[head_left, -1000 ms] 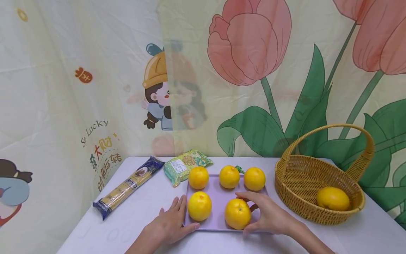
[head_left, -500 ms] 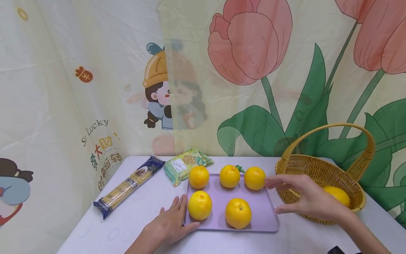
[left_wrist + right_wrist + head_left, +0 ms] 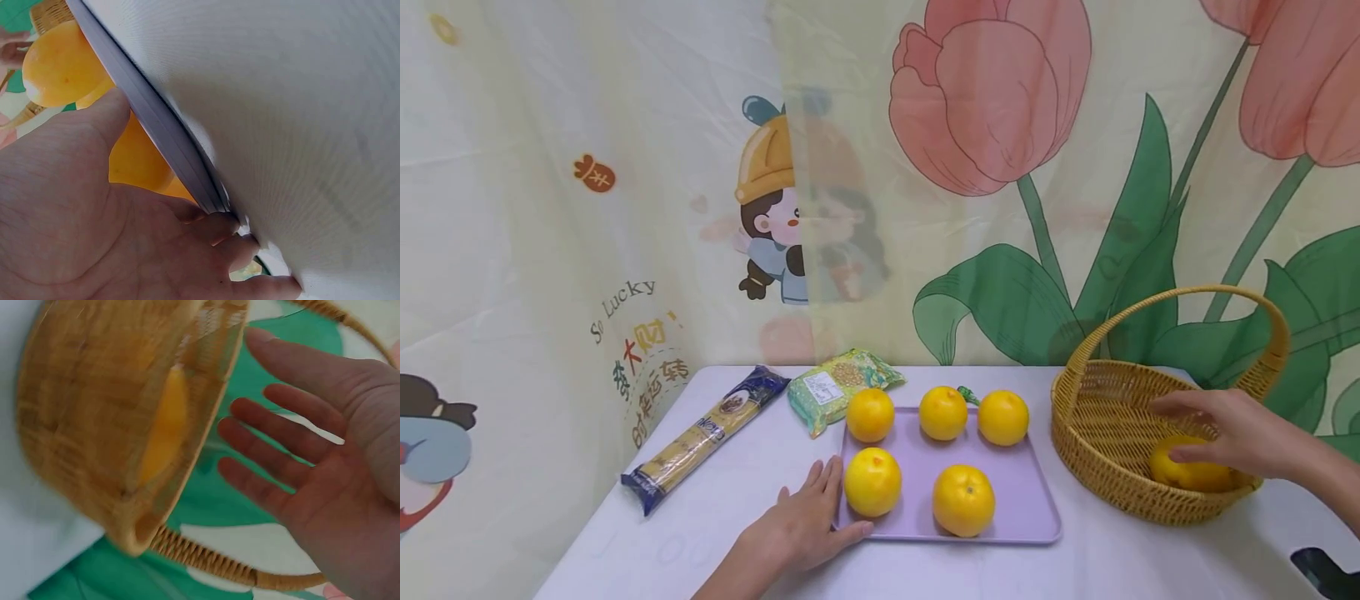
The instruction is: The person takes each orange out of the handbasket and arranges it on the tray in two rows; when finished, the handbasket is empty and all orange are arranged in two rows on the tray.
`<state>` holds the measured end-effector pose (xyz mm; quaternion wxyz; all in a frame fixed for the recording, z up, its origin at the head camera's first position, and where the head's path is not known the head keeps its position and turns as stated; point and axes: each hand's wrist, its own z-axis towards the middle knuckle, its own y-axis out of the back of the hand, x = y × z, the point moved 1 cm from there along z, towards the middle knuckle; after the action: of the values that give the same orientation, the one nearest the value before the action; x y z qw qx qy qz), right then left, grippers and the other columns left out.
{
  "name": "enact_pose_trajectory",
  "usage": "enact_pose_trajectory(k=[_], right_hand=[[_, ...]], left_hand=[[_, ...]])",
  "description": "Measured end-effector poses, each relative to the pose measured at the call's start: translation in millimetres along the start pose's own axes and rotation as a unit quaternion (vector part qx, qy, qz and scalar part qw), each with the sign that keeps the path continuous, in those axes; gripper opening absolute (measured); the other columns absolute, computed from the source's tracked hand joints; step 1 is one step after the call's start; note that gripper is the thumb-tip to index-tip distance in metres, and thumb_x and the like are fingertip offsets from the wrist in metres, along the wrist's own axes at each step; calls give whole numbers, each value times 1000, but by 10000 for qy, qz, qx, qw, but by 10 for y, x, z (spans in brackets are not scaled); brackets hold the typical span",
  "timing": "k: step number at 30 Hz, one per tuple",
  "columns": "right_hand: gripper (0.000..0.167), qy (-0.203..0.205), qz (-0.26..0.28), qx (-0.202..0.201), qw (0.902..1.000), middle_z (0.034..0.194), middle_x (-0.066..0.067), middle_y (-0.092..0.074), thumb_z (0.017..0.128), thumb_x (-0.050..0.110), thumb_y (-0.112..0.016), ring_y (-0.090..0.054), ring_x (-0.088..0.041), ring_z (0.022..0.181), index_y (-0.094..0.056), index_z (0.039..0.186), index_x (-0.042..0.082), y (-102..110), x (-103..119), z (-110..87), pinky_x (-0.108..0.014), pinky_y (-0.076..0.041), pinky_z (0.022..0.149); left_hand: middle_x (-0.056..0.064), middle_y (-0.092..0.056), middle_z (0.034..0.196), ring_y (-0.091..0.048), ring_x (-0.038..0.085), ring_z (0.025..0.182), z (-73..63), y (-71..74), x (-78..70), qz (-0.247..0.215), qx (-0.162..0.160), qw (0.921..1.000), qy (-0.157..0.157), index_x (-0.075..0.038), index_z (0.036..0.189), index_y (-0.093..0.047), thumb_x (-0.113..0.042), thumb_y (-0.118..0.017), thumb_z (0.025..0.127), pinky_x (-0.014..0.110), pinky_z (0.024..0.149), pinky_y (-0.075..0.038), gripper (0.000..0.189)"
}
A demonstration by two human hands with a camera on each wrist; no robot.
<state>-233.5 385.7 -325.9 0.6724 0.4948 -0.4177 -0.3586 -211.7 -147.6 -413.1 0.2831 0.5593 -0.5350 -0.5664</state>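
Note:
A lilac tray (image 3: 917, 487) bears several yellow-orange fruits that look like oranges, among them one at the front left (image 3: 872, 482) and one at the front right (image 3: 963, 501). My left hand (image 3: 800, 522) rests at the tray's left edge, fingers straight; in the left wrist view its fingertips lie along the rim. To the right stands a wicker basket (image 3: 1093, 471) with an arched handle. An oblong yellow fruit (image 3: 1187, 477), mango-like, lies inside. Over it hovers my right hand (image 3: 1240, 433), fingers spread. The right wrist view shows that palm (image 3: 350, 506) holding nothing beside the basket's rim.
On the left lies a long blue-ended pack of noodles or pasta (image 3: 707, 437). A green printed bag (image 3: 842, 390) sits behind the tray, near a small green thing (image 3: 967, 395) at the back fruits. A patterned curtain (image 3: 850, 208) hangs behind the table.
My right hand has let go of the front right fruit, which stays on the tray, and moved right to above the basket. The left hand keeps its place at the tray.

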Motion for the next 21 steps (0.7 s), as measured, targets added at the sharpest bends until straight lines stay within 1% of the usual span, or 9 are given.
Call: enact_pose_trajectory(k=[2, 4, 6, 8, 10, 13, 14, 17, 21], right_hand=[[65, -132, -73, 397, 9991, 122, -27, -74, 78, 16, -97, -71, -45, 106, -67, 128, -14, 21, -93, 7, -54, -64, 84], [66, -297, -26, 765, 9966, 123, -30, -71, 78, 13, -96, -69, -47, 106, -66, 129, -16, 20, -165, 8, -62, -61, 86], [66, -340, 75, 1022, 9942, 121, -29, -71, 76, 10, -96, -68, -45, 103, -66, 128, -16, -1, -228, 2, -63, -60, 86], [64, -437, 228, 1186, 9917, 120, -25, -72, 75, 9, -96, -67, -40, 102, -67, 128, -13, -34, -280, -10, -58, -61, 85], [62, -448, 296, 1195, 9914, 119, -21, -72, 74, 7, -97, -66, -36, 101, -69, 127, -11, -77, -326, -23, -50, -60, 83], [62, -379, 254, 1055, 9934, 119, -18, -73, 73, 8, -97, -64, -31, 100, -70, 127, -9, -145, -381, -38, -35, -56, 80], [61, -311, 226, 1004, 9942, 118, -17, -73, 74, 8, -97, -63, -29, 99, -70, 126, -8, -169, -394, -42, -32, -54, 78], [60, -182, 125, 955, 9952, 117, -15, -73, 74, 8, -96, -62, -25, 97, -70, 127, -6, -237, -416, -45, -28, -53, 75], [60, -35, -102, 792, 9968, 114, -11, -73, 73, 9, -97, -61, -18, 91, -70, 125, -5, -302, -422, -53, -28, -52, 73]], left_hand=[[25, -33, 172, -29, 44, 161, -3, 5, -2, -4, -15, 10000, 1, 5, 166, -32, -64, -70, 98, 77, 122, -27, 104], [25, -33, 172, -29, 44, 161, -7, 8, -6, -25, -23, 10000, -11, 5, 166, -32, -64, -70, 98, 77, 122, -27, 104], [25, -33, 172, -29, 44, 161, -9, 7, -9, -27, -24, 10000, -20, 5, 166, -32, -64, -70, 98, 77, 122, -27, 104], [25, -33, 173, -28, 44, 161, -11, 5, -7, -30, -26, 10000, -31, 5, 166, -32, -63, -70, 98, 77, 121, -27, 104], [24, -33, 173, -28, 44, 161, -11, 3, -5, -25, -22, 10000, -39, 5, 166, -32, -63, -70, 98, 78, 121, -27, 103], [25, -33, 173, -28, 44, 161, -12, 3, -3, -20, -15, 10000, -45, 6, 165, -32, -63, -70, 98, 78, 120, -27, 103], [25, -33, 173, -28, 44, 161, -12, 4, -4, -22, -5, 10000, -36, 6, 165, -32, -63, -70, 98, 78, 120, -27, 103], [24, -33, 172, -29, 44, 161, -13, 5, -4, -23, 16, 10000, -1, 5, 165, -33, -63, -70, 98, 78, 120, -27, 103], [24, -34, 172, -29, 44, 161, 0, -7, 5, -41, 39, 10000, 42, 5, 165, -33, -63, -71, 97, 78, 121, -27, 104]])
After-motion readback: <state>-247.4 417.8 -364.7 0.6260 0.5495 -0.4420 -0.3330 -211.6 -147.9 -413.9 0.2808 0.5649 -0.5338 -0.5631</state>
